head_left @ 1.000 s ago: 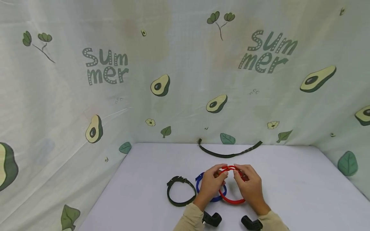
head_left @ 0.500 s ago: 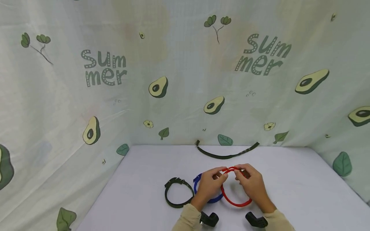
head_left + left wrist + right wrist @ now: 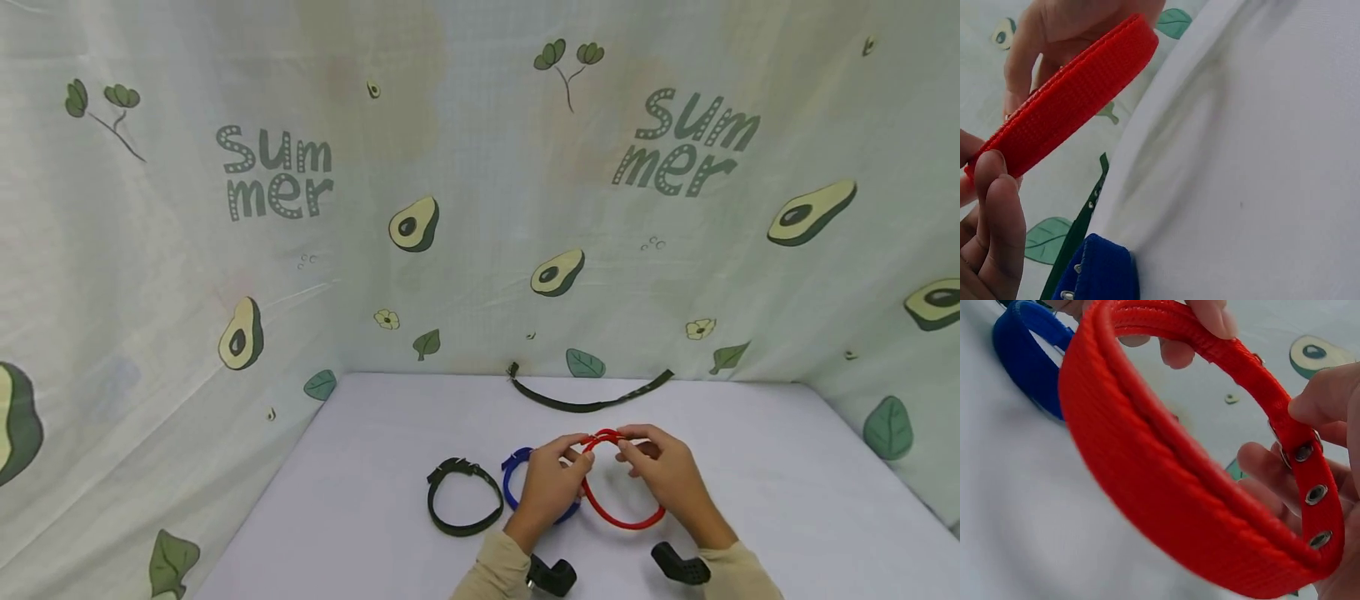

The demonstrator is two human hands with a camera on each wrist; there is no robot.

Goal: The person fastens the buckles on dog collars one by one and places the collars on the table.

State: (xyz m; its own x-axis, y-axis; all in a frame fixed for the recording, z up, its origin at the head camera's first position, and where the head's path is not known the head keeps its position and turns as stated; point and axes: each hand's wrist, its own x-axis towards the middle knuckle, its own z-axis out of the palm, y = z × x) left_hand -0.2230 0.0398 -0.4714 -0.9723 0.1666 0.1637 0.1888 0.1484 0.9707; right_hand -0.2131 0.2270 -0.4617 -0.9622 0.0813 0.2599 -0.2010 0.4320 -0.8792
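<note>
A red pet collar [image 3: 630,523] hangs between both hands, its strap closed into a loop. My left hand [image 3: 551,482] pinches the loop's upper left side. My right hand [image 3: 670,469] holds the strap at the upper right; in the right wrist view its thumb presses beside the buckle, and metal eyelets [image 3: 1316,495] line the strap end. Behind my left hand lies a blue collar [image 3: 516,458], partly hidden by it. Left of that a dark green collar [image 3: 456,529] lies buckled in a ring.
Toward the back of the white table [image 3: 390,425] an unbuckled dark green collar [image 3: 577,407] lies stretched in a curve. A printed cloth [image 3: 480,167] hangs around the table. Black devices [image 3: 553,577] sit at both wrists.
The red collar has moved rightward, off most of the blue collar. My right hand has shifted right and turned with it. My left hand keeps its pinch.
</note>
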